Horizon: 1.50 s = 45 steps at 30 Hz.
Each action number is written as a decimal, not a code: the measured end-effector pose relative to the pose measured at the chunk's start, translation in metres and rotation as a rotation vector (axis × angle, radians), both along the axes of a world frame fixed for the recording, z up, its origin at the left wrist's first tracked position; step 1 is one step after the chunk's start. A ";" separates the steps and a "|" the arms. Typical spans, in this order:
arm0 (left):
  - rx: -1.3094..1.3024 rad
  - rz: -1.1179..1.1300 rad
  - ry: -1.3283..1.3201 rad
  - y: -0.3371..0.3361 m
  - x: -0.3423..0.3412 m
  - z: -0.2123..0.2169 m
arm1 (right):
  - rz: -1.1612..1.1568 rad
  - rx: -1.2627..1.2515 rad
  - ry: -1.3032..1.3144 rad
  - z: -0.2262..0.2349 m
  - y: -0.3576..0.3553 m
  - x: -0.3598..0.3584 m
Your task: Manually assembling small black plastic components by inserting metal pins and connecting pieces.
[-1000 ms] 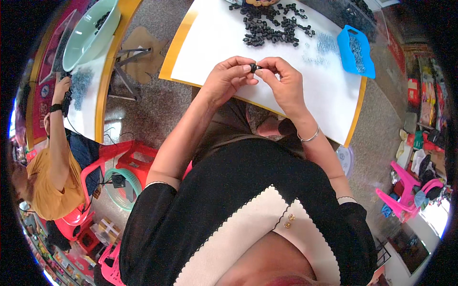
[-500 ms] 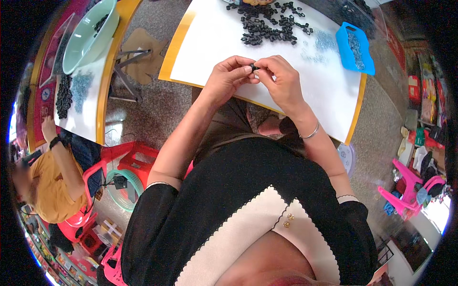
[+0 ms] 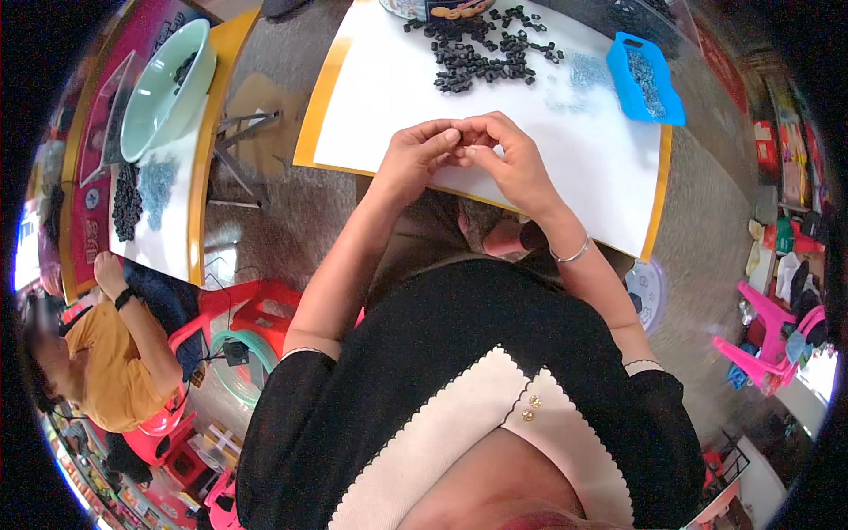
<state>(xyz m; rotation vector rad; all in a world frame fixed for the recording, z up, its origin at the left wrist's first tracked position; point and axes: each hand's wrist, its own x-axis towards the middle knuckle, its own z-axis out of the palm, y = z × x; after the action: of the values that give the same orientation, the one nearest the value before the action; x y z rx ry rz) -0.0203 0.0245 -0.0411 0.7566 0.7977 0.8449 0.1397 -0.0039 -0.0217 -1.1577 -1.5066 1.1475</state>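
Observation:
Over the near edge of the white worktable (image 3: 371, 97), my two hands meet at the fingertips. The thumb and fingers of my left hand (image 3: 415, 161) are closed in a pinch. My right hand (image 3: 512, 166) is pinched too, its fingertips against those of the left. Whatever lies between them is hidden by the fingers. Beyond the hands spreads a loose pile of small black plastic pieces (image 3: 481, 64). To its right are scattered tiny clear bluish pieces (image 3: 590, 72). A blue tray (image 3: 626, 75) at the right edge holds more of these clear pieces (image 3: 649, 84).
A round tub (image 3: 415, 9) stands at the table's far edge. On the left, a person in a mustard shirt (image 3: 124, 353) sits by a second table (image 3: 181, 225) bearing a pale green basin (image 3: 146, 115) and black pieces (image 3: 126, 203). A pink stool (image 3: 760, 340) stands at right.
A small black piece showed between my fingertips before; now the fingers cover that spot. My right fingers have come closer over the left ones. The whole view has shifted slightly.

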 end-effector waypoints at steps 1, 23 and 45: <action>0.000 0.002 -0.012 0.000 0.000 -0.001 | -0.025 0.005 -0.009 0.002 -0.001 0.000; -0.068 -0.125 0.024 -0.010 -0.004 0.008 | -0.064 0.316 -0.312 0.003 -0.009 0.006; -0.201 -0.054 -0.272 -0.023 0.002 0.027 | -0.164 0.100 -0.014 0.030 -0.024 0.008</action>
<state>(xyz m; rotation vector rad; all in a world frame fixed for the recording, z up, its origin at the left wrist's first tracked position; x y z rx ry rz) -0.0178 0.0019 -0.0142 0.4706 0.6056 0.7860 0.1480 -0.0278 0.0083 -1.1982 -1.4347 0.9454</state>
